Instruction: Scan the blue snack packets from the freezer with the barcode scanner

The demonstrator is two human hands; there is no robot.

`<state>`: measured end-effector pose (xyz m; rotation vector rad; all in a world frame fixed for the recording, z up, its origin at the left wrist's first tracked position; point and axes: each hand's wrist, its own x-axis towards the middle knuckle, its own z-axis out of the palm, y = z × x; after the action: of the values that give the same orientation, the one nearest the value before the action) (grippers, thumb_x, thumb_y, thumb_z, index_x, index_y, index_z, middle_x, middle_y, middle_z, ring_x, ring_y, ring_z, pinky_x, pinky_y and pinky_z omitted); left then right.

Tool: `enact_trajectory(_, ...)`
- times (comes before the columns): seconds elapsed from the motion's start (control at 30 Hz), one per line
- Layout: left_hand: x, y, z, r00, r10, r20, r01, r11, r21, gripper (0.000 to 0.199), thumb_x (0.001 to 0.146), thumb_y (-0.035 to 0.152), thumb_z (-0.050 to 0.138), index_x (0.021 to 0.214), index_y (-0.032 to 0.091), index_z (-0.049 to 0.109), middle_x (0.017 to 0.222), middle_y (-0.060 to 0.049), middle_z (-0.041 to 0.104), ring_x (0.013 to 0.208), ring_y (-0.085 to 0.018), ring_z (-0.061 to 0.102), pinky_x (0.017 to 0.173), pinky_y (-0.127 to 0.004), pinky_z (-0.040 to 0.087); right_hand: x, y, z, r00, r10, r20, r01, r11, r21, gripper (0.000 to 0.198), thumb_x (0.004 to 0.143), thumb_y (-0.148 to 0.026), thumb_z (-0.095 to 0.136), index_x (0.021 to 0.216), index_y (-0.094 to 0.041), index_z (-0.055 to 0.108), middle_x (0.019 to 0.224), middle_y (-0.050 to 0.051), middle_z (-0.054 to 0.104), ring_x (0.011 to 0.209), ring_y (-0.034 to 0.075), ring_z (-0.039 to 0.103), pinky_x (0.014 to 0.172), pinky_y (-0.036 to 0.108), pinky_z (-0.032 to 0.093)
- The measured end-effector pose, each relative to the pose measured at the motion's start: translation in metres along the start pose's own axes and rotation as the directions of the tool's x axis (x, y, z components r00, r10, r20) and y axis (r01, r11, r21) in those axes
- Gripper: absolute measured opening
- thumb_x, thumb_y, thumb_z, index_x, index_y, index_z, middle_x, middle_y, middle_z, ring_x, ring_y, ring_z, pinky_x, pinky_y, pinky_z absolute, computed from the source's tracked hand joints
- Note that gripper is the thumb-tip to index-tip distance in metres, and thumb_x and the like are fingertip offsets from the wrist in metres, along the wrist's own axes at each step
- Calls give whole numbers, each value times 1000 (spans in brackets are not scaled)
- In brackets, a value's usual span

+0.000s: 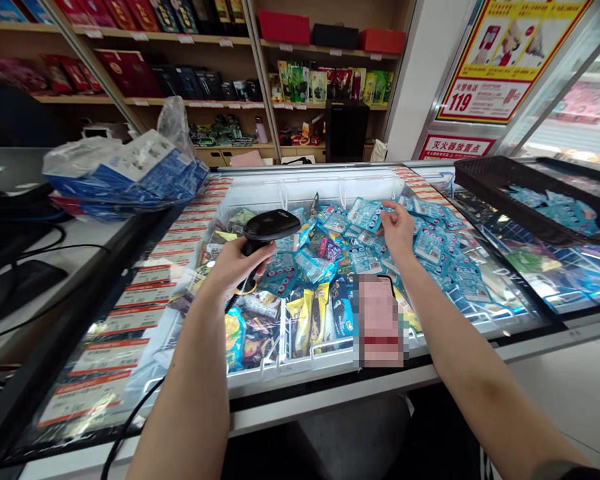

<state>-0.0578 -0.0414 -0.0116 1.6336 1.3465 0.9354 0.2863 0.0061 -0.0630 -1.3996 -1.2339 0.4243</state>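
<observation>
Our left grip [237,265] wraps the scanner [271,225]; our right grip [399,230] half-curls, hold unclear, and tugging could scatter heaped packets [429,246].

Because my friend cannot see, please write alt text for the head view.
A person's left hand holds a black scanner above a glass-topped freezer, while the right hand touches blue packets spread on its top. A phone lies between the arms.
</observation>
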Motion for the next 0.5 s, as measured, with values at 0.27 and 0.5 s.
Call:
enact_trajectory(0.27,6,-5,-6,976,-30,-214,-4,987,-158,28,70,40,71,76,16,57,63,0,56,44,-10,49,44,-24,40,5,15,-3,998,47,-49,-46,999,20,46,81,-38,54,121,-16,55,72,1,59,58,21,61,61,38,55)
enact_trajectory(0.5,5,-8,-5,977,-42,-210,12,990,-140,29,70,42,71,72,17,56,60,-1,56,43,-10,49,41,-23,38,6,18,-4,981,-157,-117,104,925,-365,39,76,-28,62,112,-15,62,109,13,63,92,25,60,91,43,46)
